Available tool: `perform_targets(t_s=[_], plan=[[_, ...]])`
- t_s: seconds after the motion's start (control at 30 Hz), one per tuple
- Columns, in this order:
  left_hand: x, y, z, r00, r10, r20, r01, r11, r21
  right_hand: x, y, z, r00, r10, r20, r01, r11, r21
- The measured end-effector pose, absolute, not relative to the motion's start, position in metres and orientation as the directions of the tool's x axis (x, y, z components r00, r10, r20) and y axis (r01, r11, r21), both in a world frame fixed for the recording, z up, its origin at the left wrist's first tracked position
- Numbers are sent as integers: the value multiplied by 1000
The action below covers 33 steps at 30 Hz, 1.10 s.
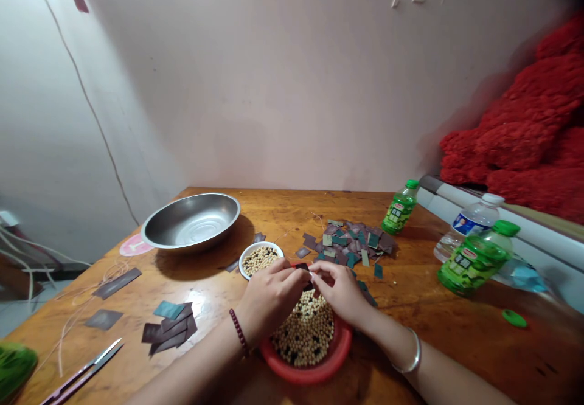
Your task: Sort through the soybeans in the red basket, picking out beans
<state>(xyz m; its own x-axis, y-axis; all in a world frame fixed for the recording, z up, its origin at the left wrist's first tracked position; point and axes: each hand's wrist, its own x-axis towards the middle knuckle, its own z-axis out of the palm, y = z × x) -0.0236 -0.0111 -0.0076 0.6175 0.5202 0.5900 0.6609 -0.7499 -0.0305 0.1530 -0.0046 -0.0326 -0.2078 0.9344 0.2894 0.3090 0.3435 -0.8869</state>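
Observation:
My left hand and my right hand meet above a red bowl, fingers pinched together. Between their fingertips is a small dark brown piece that looks like cloth or thin leather, partly hidden by the fingers. Pale round beans mixed with black ones fill the bowl below. Just behind my left hand, a small white bowl holds more of the same beans. A pile of small brown and green pieces lies beyond my right hand.
A wide steel basin stands at the back left. Scissors, stacked dark strips and loose string lie at left. Green-labelled bottles, a clear bottle and a green cap are at right. Red yarn-like material is heaped behind.

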Motion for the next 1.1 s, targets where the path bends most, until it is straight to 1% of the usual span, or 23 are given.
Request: perform_targets(t_s=[0.13, 0.37, 0.5, 0.67, 0.93, 1.1], plan=[[-22, -13, -4, 622, 521, 585, 655, -755, -25, 153, -4, -33, -202, 936, 289, 306, 341, -889], [-23, -15, -1, 650, 537, 538, 624, -781, 25, 152, -7, -30, -212, 936, 281, 282, 334, -899], [-23, -14, -1, 643, 545, 538, 648, -762, -2, 152, -7, -29, -202, 941, 273, 272, 322, -907], [-22, -12, -3, 629, 551, 548, 672, -740, -29, 152, -6, -30, -204, 939, 276, 301, 328, -895], [-22, -9, -7, 630, 541, 557, 655, -756, -6, 153, -7, -31, -218, 938, 269, 338, 331, -881], [-21, -10, -7, 574, 566, 592, 703, -711, -2, 152, -6, -30, -215, 936, 278, 352, 340, -872]])
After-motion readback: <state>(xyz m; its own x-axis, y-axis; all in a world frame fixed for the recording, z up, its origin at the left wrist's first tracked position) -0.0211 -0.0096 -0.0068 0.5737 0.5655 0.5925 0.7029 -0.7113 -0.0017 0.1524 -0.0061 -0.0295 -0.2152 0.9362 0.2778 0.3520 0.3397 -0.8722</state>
